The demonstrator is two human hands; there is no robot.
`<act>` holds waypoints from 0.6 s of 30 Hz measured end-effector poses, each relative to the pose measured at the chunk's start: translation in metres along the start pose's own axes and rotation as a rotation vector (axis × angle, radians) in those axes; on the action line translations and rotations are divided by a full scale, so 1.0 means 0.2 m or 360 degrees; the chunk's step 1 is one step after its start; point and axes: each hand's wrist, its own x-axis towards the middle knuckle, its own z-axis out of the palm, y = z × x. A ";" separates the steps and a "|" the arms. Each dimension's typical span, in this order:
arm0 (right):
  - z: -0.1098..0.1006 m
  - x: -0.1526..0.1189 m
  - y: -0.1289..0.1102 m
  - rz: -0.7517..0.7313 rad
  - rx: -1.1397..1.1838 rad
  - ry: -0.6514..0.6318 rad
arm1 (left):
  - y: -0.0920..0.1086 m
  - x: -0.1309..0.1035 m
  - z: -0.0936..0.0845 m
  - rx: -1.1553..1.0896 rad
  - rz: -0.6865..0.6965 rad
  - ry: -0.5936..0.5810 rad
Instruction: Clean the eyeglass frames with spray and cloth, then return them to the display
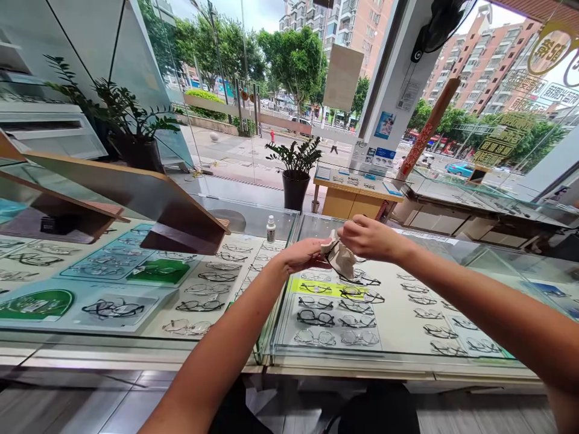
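Observation:
Above the glass display case, my left hand (304,254) has its fingers closed on a dark-rimmed pair of eyeglasses (329,260), of which only part shows. A pale beige cloth (344,263) is bunched over the eyeglasses and covers much of them. My right hand (362,236) is closed, with its fingertips pinched at the top of the cloth. A small white bottle (271,230) with a label stands upright on the glass, left of and beyond my hands.
Rows of eyeglasses (315,317) lie inside the glass case (407,369) under my arms. Wooden-edged boards (181,211), possibly mirrors, stand at left. Beyond the case are a potted plant (295,188), a wooden display table (348,202) and the shop window.

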 end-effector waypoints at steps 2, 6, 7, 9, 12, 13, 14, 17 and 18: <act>0.02 0.00 0.01 -0.0001 -0.0039 0.0018 | 0.00 0.00 0.00 0.0040 -0.0051 0.0024; 0.06 -0.02 0.00 0.0030 -0.0091 0.0085 | 0.00 0.00 0.00 0.0007 -0.0037 0.0051; 0.07 -0.02 -0.01 0.0038 -0.0098 0.0098 | 0.00 0.00 0.00 -0.0019 -0.0017 0.0034; 0.09 -0.03 -0.02 0.0056 -0.0106 0.0115 | -0.01 0.00 0.00 -0.0072 0.0001 -0.0008; 0.08 -0.03 -0.04 0.0142 -0.0068 0.0114 | -0.01 0.01 -0.01 -0.0144 0.0024 0.0026; 0.07 -0.02 -0.05 0.0213 -0.0038 0.0105 | -0.02 0.01 -0.01 -0.0166 0.0058 0.0053; 0.06 -0.02 -0.06 0.0325 0.0004 0.0086 | -0.02 0.02 0.00 -0.0183 0.0109 0.0078; 0.04 0.00 -0.12 0.0949 0.0229 0.0055 | -0.02 0.03 0.02 -0.0165 0.0344 0.0102; 0.05 0.01 -0.15 0.1229 0.0360 0.0083 | -0.03 0.04 0.03 -0.0117 0.0431 0.0113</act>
